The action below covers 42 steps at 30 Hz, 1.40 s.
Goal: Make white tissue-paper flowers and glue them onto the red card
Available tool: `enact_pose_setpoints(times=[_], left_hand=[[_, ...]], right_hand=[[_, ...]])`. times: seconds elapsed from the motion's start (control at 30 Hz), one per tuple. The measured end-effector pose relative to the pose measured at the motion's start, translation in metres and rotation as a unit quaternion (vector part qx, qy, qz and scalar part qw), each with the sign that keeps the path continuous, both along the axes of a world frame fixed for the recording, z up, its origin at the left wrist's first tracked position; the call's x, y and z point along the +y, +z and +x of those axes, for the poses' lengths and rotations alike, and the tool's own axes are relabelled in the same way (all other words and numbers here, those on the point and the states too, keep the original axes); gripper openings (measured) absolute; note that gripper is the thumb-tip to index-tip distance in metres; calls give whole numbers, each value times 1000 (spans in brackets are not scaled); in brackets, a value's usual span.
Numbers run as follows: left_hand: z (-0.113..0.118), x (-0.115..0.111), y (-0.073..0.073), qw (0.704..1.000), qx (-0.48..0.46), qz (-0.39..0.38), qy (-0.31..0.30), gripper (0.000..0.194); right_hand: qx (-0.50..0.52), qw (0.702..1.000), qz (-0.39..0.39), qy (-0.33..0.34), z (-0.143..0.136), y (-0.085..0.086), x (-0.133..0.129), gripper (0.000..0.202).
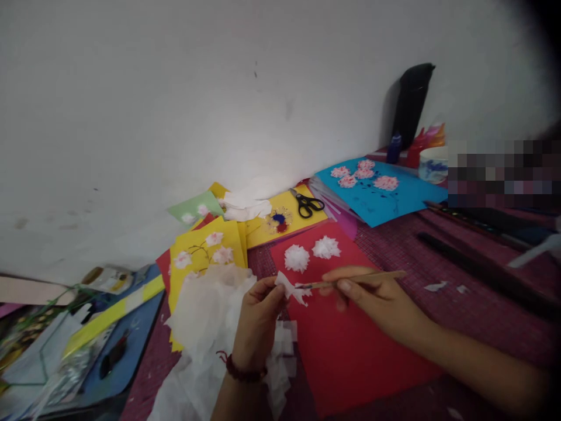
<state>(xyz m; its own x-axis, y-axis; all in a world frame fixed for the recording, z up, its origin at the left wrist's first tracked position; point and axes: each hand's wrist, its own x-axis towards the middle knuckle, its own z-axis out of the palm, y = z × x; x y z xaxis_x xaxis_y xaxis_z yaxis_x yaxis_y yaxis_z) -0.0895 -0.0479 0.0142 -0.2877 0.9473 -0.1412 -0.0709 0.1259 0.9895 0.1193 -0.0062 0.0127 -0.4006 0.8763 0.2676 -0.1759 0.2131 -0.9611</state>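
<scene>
Between thumb and fingers, my left hand (263, 298) pinches a torn-edged piece of white tissue paper (293, 289). My right hand (368, 292) grips a thin wooden paintbrush (381, 278), its tip touching the tissue. Both hands are above a red paper sheet (346, 362), which bears a white tissue flower (297, 258) and a second tissue flower (326, 247) near its far edge. Small cut tissue squares (284, 351) lie beside my left wrist. A heap of larger white tissue sheets (205, 310) spreads further left.
Behind the red sheet, black scissors (308, 203) and a paint palette (279, 221) rest on yellow paper. Blue paper (372, 199) with pink flowers lies at the back right, near a white cup (433, 164). Flowered yellow sheets (188, 245) are left, before the wall (175, 105).
</scene>
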Motion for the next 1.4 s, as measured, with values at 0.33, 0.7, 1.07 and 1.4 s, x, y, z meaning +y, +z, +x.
enact_pose_setpoints(times=[0.33,0.7,1.07,1.4], left_hand=[[14,-2,-2,997,-76,-9,-17,17],[16,-5,3,995,-102,-11,-19,10],[24,-6,1,980,-192,28,-55,17],[26,-19,4,919,292,257,-63,15]], right_hand=[[-9,999,36,2,-3,-4,2,20],[-38,998,44,-18,-4,-7,3,20],[54,997,-45,28,-6,-8,2,14],[111,975,-191,14,-11,-8,-2,22]])
